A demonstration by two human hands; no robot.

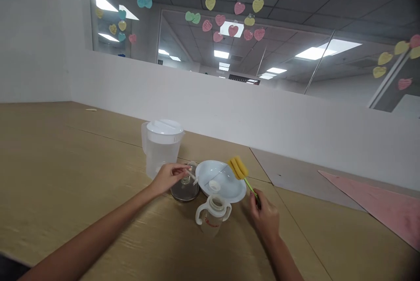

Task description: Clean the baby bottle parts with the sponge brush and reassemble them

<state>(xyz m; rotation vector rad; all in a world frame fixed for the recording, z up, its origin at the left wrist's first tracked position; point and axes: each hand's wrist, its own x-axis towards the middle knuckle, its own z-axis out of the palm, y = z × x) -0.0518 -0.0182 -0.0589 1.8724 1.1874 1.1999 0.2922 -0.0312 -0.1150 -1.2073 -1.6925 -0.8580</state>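
My left hand (169, 177) is closed in a pinch on a small white stick-like piece (193, 177), which widens at its lower end. Below it is a dark round dish (184, 194) with a clear object on it, partly hidden by the hand. My right hand (265, 215) grips the green handle of a bottle brush (238, 168), its yellow sponge head raised beside the white bowl (238, 194). Inside the bowl lie a white ring-shaped cap (214, 185) and a thin rod. Between my hands a clear baby bottle (211, 223) with two white handles stands upright and uncapped.
A lidded clear pitcher (162, 152) holding liquid stands behind my left hand. At the right, a pink sheet (380, 202) lies on the tan table (82, 176). A white wall (210, 104) with windows above borders the table's back edge.
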